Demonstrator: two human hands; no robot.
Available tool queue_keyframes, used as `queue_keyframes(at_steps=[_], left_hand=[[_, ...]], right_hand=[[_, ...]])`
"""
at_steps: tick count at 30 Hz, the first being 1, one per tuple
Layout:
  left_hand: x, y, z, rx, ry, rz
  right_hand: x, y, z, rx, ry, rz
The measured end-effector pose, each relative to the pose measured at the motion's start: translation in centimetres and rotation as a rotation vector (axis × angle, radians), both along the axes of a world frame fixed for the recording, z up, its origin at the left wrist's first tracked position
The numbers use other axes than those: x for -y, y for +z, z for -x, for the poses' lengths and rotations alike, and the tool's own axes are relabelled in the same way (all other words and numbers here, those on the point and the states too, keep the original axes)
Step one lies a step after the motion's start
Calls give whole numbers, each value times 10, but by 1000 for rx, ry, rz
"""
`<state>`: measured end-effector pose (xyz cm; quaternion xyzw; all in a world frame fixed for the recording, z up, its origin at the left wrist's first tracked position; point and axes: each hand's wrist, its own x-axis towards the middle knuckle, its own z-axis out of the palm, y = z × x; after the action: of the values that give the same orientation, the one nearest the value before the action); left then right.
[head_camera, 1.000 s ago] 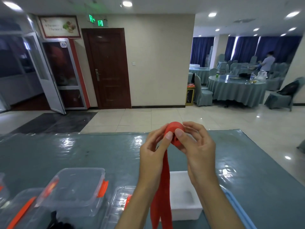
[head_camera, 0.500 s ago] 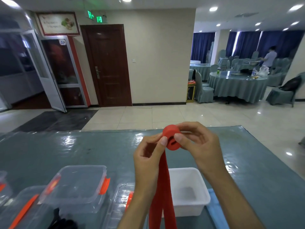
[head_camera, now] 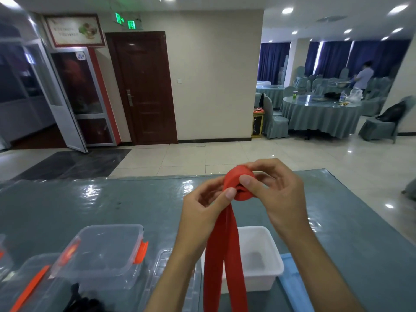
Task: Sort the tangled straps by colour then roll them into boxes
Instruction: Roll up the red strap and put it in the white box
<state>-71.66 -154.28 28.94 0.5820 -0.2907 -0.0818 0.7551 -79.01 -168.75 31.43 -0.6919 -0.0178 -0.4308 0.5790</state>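
A: Red strap (head_camera: 225, 255), wide and doubled, is what we are rolling. Its coil (head_camera: 239, 183) is sitting in the air above the table's middle, with two tails hanging straight down toward the near edge.

B: How are we gripping it?

A: Our right hand (head_camera: 275, 194) is pinching the coil, thumb on its face and fingers curled behind. Our left hand (head_camera: 202, 212) is pinching the strap just under the coil, thumb pressing the hollow centre.

B: What is keeping the roll neat?

A: We are judging that steady tension on the tails and squared edges matter most; a loose turn would probably telescope sideways.

B: And room to move?

A: A white box (head_camera: 267, 251) is sitting open near the table's near edge, directly below the tails. A clear lidded box (head_camera: 101, 253) with orange clasps is lying toward the near left corner. The far half of the table (head_camera: 112, 199) is offering bare space.
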Motion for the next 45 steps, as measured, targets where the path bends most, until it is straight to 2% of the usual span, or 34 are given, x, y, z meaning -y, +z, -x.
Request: queue_keyframes(at_steps=[3, 6, 10, 13, 18, 21, 23, 25, 29, 30, 33, 36, 39, 45], left_hand=[[-2, 5, -8, -1, -19, -14], [-4, 12, -13, 90, -15, -40], [-8, 11, -16, 143, -55, -117], [-9, 5, -20, 171, -62, -169], [-1, -1, -20, 59, -25, -15], [5, -5, -12, -40, 44, 146], [6, -6, -11, -83, 74, 211], [4, -4, -12, -56, 85, 172], [-1, -6, -18, -20, 104, 106], [-2, -8, -20, -34, 101, 117], [2, -10, -19, -79, 55, 105], [9, -9, -18, -82, 23, 14], [11, -4, -22, -31, 41, 10], [13, 2, -27, 80, 52, -43]], right_hand=[[-4, 1, -3, 11, -22, 40], [-5, -6, -6, 1, 48, -69], [3, -16, -8, -90, 93, -106], [7, -17, -8, -142, 108, -62], [-2, -1, -14, -80, 101, -78], [-12, 1, -20, 7, 102, -237], [-13, -4, -22, -7, 123, -306], [-9, -12, -21, -48, 149, -313], [3, -19, -17, -246, 90, -14], [4, -19, -16, -266, 98, -3], [7, -14, -13, -223, 113, -77], [9, -10, -14, -160, 105, -99], [7, -14, -14, -130, 116, -87], [12, -15, -18, -112, 104, -207]])
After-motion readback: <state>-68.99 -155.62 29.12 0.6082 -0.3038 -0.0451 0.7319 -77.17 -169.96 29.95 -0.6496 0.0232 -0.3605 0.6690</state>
